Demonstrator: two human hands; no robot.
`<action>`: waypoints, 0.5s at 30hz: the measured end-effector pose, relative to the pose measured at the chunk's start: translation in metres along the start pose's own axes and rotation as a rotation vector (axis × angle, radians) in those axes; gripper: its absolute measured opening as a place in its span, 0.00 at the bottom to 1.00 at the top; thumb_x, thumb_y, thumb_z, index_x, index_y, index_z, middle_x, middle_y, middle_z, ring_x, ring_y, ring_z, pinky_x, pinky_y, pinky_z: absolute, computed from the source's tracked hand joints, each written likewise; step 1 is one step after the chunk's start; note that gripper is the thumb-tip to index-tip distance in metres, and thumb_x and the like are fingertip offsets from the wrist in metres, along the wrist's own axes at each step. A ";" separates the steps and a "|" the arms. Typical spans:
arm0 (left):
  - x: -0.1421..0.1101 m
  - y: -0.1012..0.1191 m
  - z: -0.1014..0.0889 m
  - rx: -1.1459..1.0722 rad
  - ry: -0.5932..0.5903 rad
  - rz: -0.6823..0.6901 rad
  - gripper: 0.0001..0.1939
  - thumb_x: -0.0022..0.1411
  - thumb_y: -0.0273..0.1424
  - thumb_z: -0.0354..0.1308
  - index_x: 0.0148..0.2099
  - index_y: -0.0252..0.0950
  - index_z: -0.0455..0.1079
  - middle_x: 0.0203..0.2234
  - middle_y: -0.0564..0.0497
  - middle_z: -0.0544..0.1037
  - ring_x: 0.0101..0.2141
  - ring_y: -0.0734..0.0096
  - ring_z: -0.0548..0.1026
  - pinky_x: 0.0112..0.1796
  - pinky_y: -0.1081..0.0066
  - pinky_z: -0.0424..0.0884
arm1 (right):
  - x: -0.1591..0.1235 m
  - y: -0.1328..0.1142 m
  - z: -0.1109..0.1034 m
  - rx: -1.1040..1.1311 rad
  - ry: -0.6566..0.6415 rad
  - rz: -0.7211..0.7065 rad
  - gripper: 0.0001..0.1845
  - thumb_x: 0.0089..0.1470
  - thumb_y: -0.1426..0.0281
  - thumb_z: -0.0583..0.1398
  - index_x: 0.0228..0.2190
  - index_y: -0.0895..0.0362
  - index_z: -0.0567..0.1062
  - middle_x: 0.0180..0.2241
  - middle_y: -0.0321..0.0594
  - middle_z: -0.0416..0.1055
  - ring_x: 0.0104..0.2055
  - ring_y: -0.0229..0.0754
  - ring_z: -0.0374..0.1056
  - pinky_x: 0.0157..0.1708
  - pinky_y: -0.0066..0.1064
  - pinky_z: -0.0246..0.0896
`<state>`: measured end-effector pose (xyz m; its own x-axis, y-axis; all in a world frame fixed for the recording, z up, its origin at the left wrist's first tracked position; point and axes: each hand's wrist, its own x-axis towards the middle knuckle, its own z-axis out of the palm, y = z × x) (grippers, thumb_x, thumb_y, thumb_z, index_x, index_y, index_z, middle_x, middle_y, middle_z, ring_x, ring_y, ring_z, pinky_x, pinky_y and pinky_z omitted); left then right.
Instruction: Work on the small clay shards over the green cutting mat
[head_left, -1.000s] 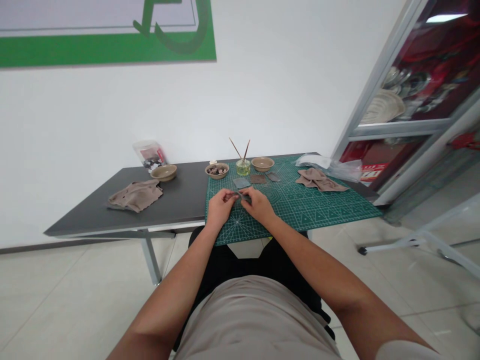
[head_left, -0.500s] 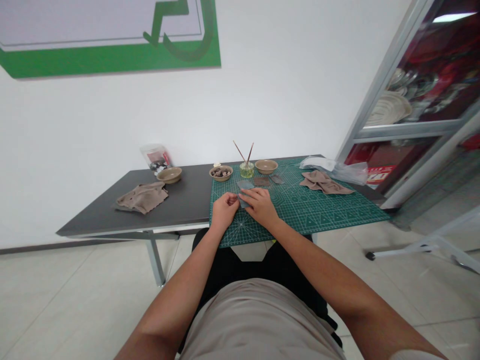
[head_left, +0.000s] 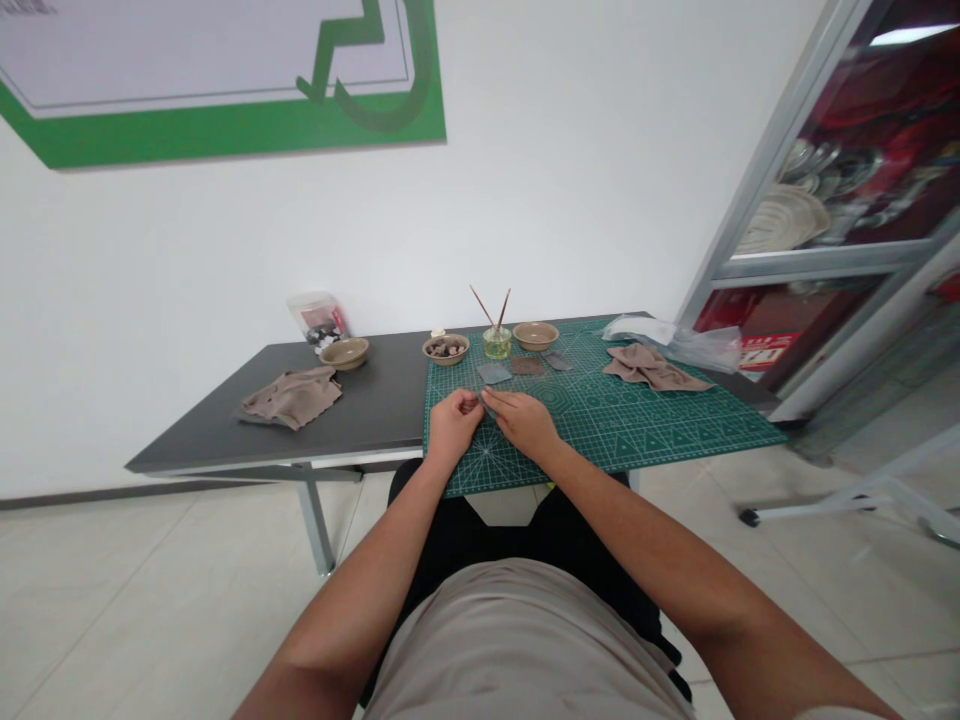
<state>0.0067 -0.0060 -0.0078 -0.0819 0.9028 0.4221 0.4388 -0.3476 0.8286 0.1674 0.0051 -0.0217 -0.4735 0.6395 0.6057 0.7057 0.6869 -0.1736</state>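
Green cutting mat [head_left: 645, 430] beneath a narrow two-handed pinch

The left hand [head_left: 454, 425] is curled, thumb and fingertips drawn into a narrow pinch. The fingers of the right hand [head_left: 523, 422] lie nearly flat and reach in to the same spot. Between them, over the near part of the mat, shows a thin dark sliver [head_left: 481, 397], too small to identify. The right hand's grip on it cannot be told.

Just beyond the fingertips lie a grey-blue square [head_left: 493, 373], a brown square [head_left: 527, 366] and a dark grey square [head_left: 556, 361]. Further back stand a glass jar [head_left: 496, 343] of greenish liquid holding two thin sticks [head_left: 504, 310], a bowl of brown pieces [head_left: 446, 348] and a tan bowl [head_left: 535, 335]. A taupe cloth [head_left: 652, 367] lies on the mat, and another cloth [head_left: 292, 397] lies on the dark table [head_left: 382, 400].

The sliver looks the likeliest thing to go astray: a loosened pinch could drop it, and the mat's printed lines would hide it. A careless reach could catch the sticks and tip the jar, wetting the squares.
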 end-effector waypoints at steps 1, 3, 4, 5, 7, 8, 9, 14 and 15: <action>0.000 0.000 0.000 -0.013 0.002 -0.003 0.05 0.55 0.32 0.59 0.30 0.37 0.71 0.22 0.55 0.75 0.25 0.74 0.70 0.30 0.74 0.65 | 0.000 0.000 0.000 -0.003 0.001 0.022 0.26 0.55 0.80 0.55 0.54 0.55 0.72 0.55 0.45 0.72 0.54 0.44 0.70 0.52 0.38 0.67; -0.001 -0.001 0.000 -0.040 -0.005 -0.004 0.05 0.56 0.32 0.59 0.31 0.37 0.71 0.23 0.55 0.75 0.25 0.74 0.71 0.30 0.74 0.65 | 0.000 -0.001 0.000 -0.004 0.007 0.051 0.27 0.55 0.80 0.56 0.55 0.54 0.72 0.55 0.44 0.72 0.55 0.44 0.70 0.52 0.37 0.68; 0.000 -0.002 0.000 -0.042 -0.011 -0.002 0.04 0.56 0.32 0.59 0.30 0.37 0.71 0.23 0.56 0.75 0.25 0.74 0.70 0.30 0.74 0.65 | -0.001 -0.001 -0.001 0.001 0.006 0.051 0.27 0.55 0.80 0.56 0.55 0.54 0.72 0.55 0.44 0.71 0.55 0.44 0.70 0.53 0.37 0.68; 0.000 -0.002 0.000 -0.034 -0.015 0.002 0.04 0.55 0.31 0.59 0.29 0.37 0.71 0.22 0.56 0.74 0.25 0.74 0.70 0.30 0.74 0.65 | -0.001 -0.001 -0.001 0.007 0.002 0.043 0.27 0.55 0.80 0.56 0.55 0.53 0.72 0.56 0.43 0.70 0.56 0.44 0.70 0.53 0.37 0.68; 0.000 -0.002 0.001 -0.007 -0.021 0.009 0.05 0.55 0.30 0.58 0.27 0.37 0.69 0.21 0.57 0.72 0.24 0.75 0.69 0.29 0.75 0.63 | -0.001 -0.002 -0.002 0.024 -0.011 0.021 0.27 0.54 0.81 0.56 0.55 0.54 0.72 0.57 0.43 0.69 0.56 0.43 0.69 0.54 0.37 0.68; 0.000 -0.002 0.001 0.005 -0.020 0.012 0.05 0.55 0.29 0.58 0.26 0.37 0.69 0.20 0.57 0.72 0.24 0.76 0.68 0.29 0.75 0.63 | -0.001 -0.003 -0.003 0.032 -0.018 0.016 0.27 0.54 0.81 0.56 0.54 0.54 0.72 0.57 0.44 0.69 0.56 0.43 0.69 0.54 0.36 0.68; 0.000 -0.002 0.001 0.013 -0.017 0.012 0.06 0.55 0.29 0.57 0.26 0.36 0.68 0.20 0.57 0.71 0.24 0.76 0.67 0.29 0.75 0.62 | 0.000 -0.004 -0.005 0.041 -0.025 0.019 0.26 0.55 0.81 0.56 0.54 0.54 0.73 0.57 0.44 0.69 0.56 0.43 0.69 0.54 0.36 0.68; 0.000 -0.003 -0.001 -0.015 0.030 -0.014 0.05 0.54 0.30 0.59 0.27 0.37 0.69 0.20 0.57 0.72 0.24 0.76 0.68 0.29 0.75 0.63 | 0.011 -0.014 -0.012 0.067 -0.055 0.075 0.23 0.56 0.79 0.56 0.52 0.54 0.74 0.56 0.44 0.70 0.54 0.44 0.71 0.52 0.38 0.70; 0.000 -0.003 -0.001 -0.034 0.039 -0.024 0.05 0.54 0.31 0.59 0.27 0.37 0.69 0.20 0.57 0.72 0.24 0.76 0.68 0.29 0.75 0.63 | 0.014 -0.017 -0.013 0.066 -0.058 0.083 0.22 0.57 0.79 0.56 0.52 0.54 0.74 0.56 0.44 0.70 0.54 0.45 0.71 0.52 0.39 0.69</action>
<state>0.0043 -0.0053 -0.0095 -0.1266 0.9008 0.4154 0.4055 -0.3352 0.8504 0.1559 -0.0016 0.0000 -0.4459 0.7124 0.5420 0.7080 0.6511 -0.2733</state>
